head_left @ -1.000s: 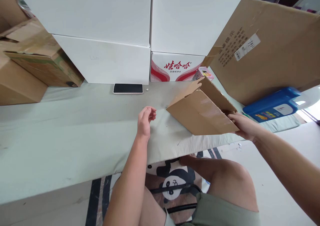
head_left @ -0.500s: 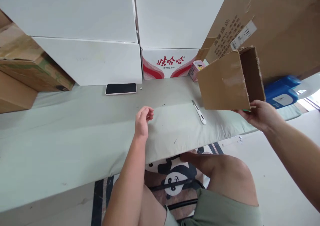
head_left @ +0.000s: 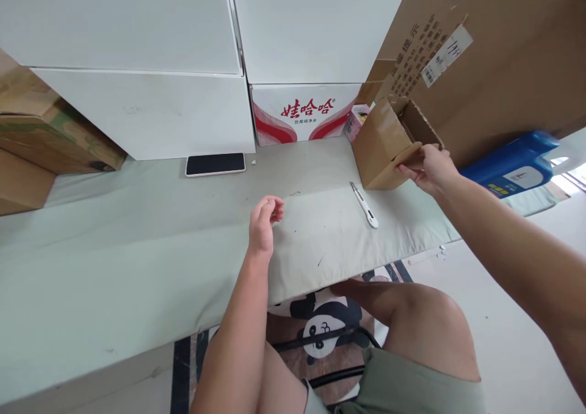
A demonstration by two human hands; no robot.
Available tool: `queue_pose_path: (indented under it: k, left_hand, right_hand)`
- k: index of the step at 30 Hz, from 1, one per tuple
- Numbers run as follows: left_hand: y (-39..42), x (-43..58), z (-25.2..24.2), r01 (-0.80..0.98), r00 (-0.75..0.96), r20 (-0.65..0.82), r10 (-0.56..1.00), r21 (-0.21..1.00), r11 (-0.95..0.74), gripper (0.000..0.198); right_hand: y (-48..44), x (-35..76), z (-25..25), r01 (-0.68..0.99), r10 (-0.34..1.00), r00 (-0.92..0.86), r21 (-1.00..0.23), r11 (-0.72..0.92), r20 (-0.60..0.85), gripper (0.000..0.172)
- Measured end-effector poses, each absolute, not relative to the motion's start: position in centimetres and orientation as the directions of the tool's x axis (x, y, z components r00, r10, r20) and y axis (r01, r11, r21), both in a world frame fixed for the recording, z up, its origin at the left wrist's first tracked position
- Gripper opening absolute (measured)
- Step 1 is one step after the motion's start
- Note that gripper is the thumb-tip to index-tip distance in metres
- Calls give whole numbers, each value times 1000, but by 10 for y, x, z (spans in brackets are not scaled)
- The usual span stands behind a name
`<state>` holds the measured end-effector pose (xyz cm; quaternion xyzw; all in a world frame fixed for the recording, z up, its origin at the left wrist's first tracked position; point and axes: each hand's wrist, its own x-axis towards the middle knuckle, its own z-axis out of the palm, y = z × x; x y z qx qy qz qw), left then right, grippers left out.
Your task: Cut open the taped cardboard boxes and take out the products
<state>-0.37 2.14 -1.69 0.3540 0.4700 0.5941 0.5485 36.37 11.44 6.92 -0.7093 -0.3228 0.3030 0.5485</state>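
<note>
At the right of the head view, my right hand grips the near upper edge of a small open-topped cardboard box. The box stands upright on the cloth-covered surface, its opening facing up; its inside is mostly hidden. My left hand hovers over the middle of the cloth with its fingers curled, and nothing shows in them. A white utility knife lies between my two hands, close to the box. Behind the box, a pink small carton is partly covered.
A phone lies before the stacked white boxes. A red-and-white carton is at the back. A large cardboard sheet or box leans at right above a blue bottle. Brown boxes stand at left.
My right hand has brought the cardboard box left and down, turning it from tilted sideways to upright. More of the blue bottle shows. My left hand has hardly moved.
</note>
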Motion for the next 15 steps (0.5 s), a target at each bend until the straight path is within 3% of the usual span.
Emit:
queue_pose_path:
  k: [3, 7, 12, 15]
  left_hand:
    - [21, -6, -17, -313, -150, -102, 983, 948, 51, 29]
    - [22, -6, -14, -315, -144, -119, 982, 947, 69, 31]
    - [20, -4, -11, -309, -137, -125, 983, 948, 77, 31]
    - [19, -4, -11, -302, -136, -128, 982, 950, 82, 31]
  right_hand:
    - [125, 353, 75, -5, 712, 682, -976, -220, -164, 18]
    - [140, 344, 79, -38, 678, 716, -979, -199, -166, 12]
    - [177, 340, 76, 50, 671, 735, -980, -193, -94, 16]
    - [206, 338, 71, 205, 734, 680, -960, -191, -1, 10]
